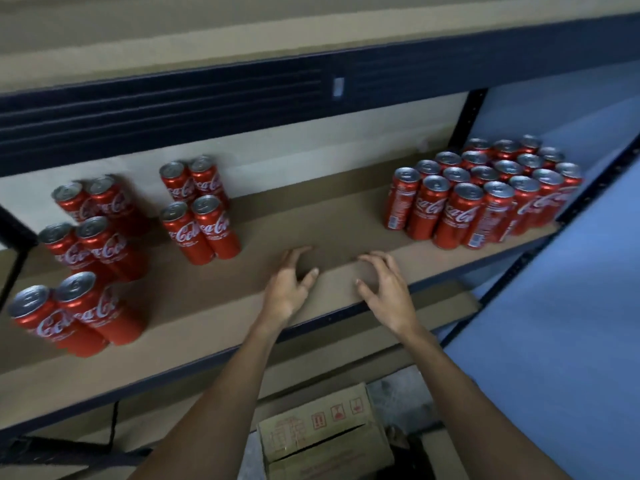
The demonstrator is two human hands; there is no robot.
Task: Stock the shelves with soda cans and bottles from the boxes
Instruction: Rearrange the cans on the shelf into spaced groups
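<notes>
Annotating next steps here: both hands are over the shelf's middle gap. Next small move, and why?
Probably lower both hands to the cardboard box below to fetch more stock. The left hand and right hand hold nothing, and the shelf is bare between the four-can cluster and the right block.

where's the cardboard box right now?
Head view, bottom centre: the cardboard box sits down by the grey floor, below the front edge of the shelf.

Red cans with white script and silver tops; brown shelf, dark-blue frame.
</notes>
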